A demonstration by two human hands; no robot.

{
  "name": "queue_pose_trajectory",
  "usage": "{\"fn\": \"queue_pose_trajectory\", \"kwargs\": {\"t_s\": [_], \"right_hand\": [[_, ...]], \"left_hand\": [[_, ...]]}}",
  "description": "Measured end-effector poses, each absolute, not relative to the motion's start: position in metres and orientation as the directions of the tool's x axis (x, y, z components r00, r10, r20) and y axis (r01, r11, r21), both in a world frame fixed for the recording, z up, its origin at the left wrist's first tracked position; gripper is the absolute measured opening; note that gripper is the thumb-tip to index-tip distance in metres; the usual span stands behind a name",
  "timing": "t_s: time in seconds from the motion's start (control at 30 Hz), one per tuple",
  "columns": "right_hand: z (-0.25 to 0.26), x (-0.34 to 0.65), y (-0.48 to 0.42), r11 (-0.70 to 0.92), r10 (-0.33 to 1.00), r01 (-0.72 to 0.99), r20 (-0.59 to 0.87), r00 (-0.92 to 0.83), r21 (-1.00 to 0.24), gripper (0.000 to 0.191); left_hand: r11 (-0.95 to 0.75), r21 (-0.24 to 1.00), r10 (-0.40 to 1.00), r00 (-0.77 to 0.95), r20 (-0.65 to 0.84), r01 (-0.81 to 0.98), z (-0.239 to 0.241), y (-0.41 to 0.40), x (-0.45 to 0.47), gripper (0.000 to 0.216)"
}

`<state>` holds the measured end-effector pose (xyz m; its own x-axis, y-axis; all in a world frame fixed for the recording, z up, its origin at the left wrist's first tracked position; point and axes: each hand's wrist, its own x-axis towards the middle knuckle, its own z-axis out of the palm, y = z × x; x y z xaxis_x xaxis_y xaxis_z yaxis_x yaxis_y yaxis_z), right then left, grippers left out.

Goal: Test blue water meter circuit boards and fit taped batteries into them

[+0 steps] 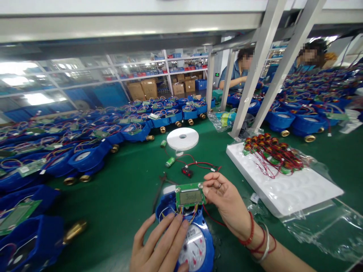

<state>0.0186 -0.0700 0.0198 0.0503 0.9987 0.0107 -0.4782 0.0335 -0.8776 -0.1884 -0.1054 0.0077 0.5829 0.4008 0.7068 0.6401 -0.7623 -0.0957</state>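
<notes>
A blue water meter [209,241] with a round dial lies in front of me. Over its upper part stands a green circuit board [190,197], tilted toward me, its display reading "good". My right hand [228,200] pinches the board's right edge between thumb and fingers. Spread across the meter is my left hand [161,241], fingers stretched out and the tips at the coloured wires [195,212] below the board; part of the dial is hidden under it. Beyond the board lie a small black module [186,172] with red digits and leads, and a green battery [170,162].
A white tape roll [183,139] lies further back. On the right, a white foam tray [283,200] bears several wired batteries [272,151]. Rows of blue meters [87,160] line the left side. Metal posts [255,71] rise at the right; two people work behind them.
</notes>
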Motion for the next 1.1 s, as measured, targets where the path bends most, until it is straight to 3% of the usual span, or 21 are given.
{"fn": "queue_pose_trajectory", "kwargs": {"t_s": [1.1], "right_hand": [[0.0167,0.0169,-0.0709,0.074,0.997,-0.485,0.047,0.068,-0.871,0.03]], "left_hand": [[-0.776,-0.085,0.403,0.596,0.694,0.625,0.0087,-0.1056,-0.1894,0.038]]}}
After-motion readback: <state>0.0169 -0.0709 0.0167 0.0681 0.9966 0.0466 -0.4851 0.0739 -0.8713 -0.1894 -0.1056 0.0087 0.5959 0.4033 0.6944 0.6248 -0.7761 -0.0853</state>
